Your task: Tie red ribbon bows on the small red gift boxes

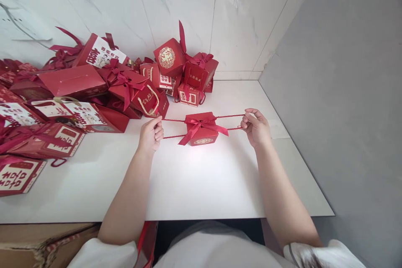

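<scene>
A small red gift box (204, 136) with a gold emblem on its front sits on the white table in front of me. A dark pink ribbon (202, 124) is tied in a bow over its top. Dark red cords stretch out from both sides of the box. My left hand (151, 134) is closed around the left cord (173, 137), left of the box. On the other side, my right hand (256, 127) grips the right cord (230, 116) with its fingers curled. Both cords look taut, and neither hand touches the box itself.
Many red gift boxes (75, 81) with ribbons are piled along the left and back of the white table (204, 188). A stack of smaller boxes (188, 71) leans near the tiled wall (182, 0). A grey wall (339, 92) borders the right side. An opened cardboard box (34, 238) stands below the front edge.
</scene>
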A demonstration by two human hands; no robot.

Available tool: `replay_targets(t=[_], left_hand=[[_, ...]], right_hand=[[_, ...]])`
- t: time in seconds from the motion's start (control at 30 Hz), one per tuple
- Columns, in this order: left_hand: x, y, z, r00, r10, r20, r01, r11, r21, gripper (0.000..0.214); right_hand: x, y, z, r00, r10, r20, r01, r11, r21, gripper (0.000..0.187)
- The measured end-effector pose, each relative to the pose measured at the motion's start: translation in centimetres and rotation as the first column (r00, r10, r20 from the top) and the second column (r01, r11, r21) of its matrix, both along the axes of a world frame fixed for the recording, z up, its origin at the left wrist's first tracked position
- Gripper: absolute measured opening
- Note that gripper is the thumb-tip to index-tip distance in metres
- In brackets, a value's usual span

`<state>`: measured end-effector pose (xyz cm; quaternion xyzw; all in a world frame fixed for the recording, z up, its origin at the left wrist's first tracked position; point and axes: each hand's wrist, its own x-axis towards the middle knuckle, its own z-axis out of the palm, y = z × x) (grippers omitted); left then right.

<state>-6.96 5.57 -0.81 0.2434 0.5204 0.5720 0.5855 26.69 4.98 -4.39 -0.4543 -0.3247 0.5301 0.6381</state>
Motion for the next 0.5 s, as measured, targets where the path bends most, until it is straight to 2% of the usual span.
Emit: replay_targets(t=[0.2, 0.3, 0.43, 0.5], left_hand=[[0.1, 0.1, -0.7, 0.997, 0.063, -0.054, -0.059, 0.996, 0.068, 0.031], [0.2, 0.3, -1.1, 0.992, 0.093, -0.086, -0.085, 0.991, 0.099, 0.030], [0.1, 0.4, -1.6, 0.988, 0.077, -0.135, -0.063, 0.993, 0.104, 0.030], [-0.1, 0.3, -1.6, 0.983, 0.069, -0.171, -0.052, 0.993, 0.104, 0.025]], right_hand=[[-0.1, 0.0, 0.1, 0.995, -0.096, -0.043, 0.098, 0.993, 0.070, 0.019], [-0.2, 0.0, 0.1, 0.992, -0.120, -0.033, 0.122, 0.990, 0.064, 0.017], [-0.2, 0.0, -0.1, 0.997, -0.080, 0.010, 0.080, 0.996, 0.032, 0.019], [0.1, 0.1, -0.4, 0.993, 0.001, 0.119, 0.002, 1.000, -0.023, 0.021]])
